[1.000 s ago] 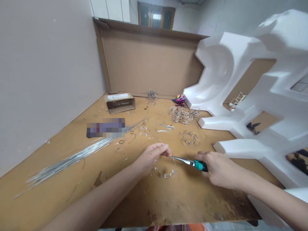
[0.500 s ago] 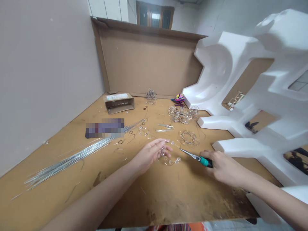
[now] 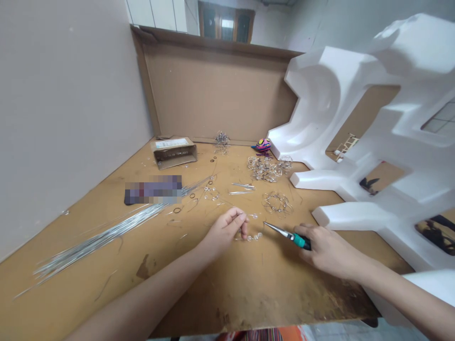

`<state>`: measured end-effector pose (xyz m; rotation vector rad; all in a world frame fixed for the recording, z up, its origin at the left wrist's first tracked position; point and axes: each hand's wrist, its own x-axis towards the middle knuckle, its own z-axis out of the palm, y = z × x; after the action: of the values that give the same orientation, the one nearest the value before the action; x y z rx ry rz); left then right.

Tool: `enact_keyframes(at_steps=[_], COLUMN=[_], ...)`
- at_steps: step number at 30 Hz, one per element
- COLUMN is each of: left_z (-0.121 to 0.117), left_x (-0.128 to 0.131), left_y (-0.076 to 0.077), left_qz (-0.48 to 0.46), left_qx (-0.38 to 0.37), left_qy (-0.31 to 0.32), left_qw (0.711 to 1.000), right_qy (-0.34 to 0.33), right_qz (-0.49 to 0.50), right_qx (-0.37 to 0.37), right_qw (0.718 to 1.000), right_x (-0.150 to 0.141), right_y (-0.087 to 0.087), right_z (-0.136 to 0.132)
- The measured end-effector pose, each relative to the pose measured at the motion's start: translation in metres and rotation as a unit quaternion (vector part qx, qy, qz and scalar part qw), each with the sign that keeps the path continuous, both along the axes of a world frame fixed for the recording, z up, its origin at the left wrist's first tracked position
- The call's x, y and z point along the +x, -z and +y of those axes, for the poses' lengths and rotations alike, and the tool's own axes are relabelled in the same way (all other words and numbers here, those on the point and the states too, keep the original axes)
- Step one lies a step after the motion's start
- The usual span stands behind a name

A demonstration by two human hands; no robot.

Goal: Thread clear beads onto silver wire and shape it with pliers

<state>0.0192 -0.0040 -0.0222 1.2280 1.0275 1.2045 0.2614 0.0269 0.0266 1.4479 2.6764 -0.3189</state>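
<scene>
My left hand (image 3: 227, 228) is closed in a pinch on a small wire ring strung with clear beads (image 3: 253, 236), held just above the brown board (image 3: 249, 293). My right hand (image 3: 322, 246) grips needle-nose pliers with a teal handle (image 3: 289, 234). The pliers' tips point left, a short gap from the bead ring and not touching it.
A bundle of straight silver wires (image 3: 106, 234) lies to the left. Finished wire-and-bead pieces (image 3: 277, 202) and a tangle of them (image 3: 266, 169) sit further back, with a small cardboard box (image 3: 174, 151) and a colourful toy (image 3: 263, 145). White foam blocks (image 3: 373, 142) stand on the right.
The pliers' tips have come off the bead ring and drawn back to the right. My left hand has turned the ring and lowered it nearer the board.
</scene>
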Motion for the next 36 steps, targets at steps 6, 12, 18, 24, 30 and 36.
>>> enact_keyframes(at_steps=[6,12,18,24,30,36], left_z=[0.003,0.001,-0.001,-0.001,-0.003,-0.001], left_x=[0.0,0.004,0.008,0.007,0.007,0.008], left_y=[0.003,0.002,0.006,0.004,0.003,0.006], left_qz=[0.004,0.003,0.001,0.01,0.015,0.013], left_qx=[0.005,-0.025,-0.014,-0.011,-0.007,-0.021], left_qy=[-0.045,-0.039,-0.033,-0.041,-0.036,-0.026], left_qw=[0.999,0.999,0.999,0.999,0.999,0.999], right_qy=[0.017,0.032,0.043,0.066,0.075,0.085], right_qz=[-0.024,-0.013,-0.026,-0.035,-0.034,-0.027], right_qx=[0.031,0.048,0.127,0.134,0.111,0.113], right_qw=[0.999,0.998,0.991,0.988,0.99,0.99], right_x=[0.0,-0.011,-0.028,-0.031,-0.032,-0.034], right_y=[-0.003,-0.005,0.004,0.004,0.007,0.01], right_z=[-0.005,-0.017,-0.02,-0.024,-0.024,-0.024])
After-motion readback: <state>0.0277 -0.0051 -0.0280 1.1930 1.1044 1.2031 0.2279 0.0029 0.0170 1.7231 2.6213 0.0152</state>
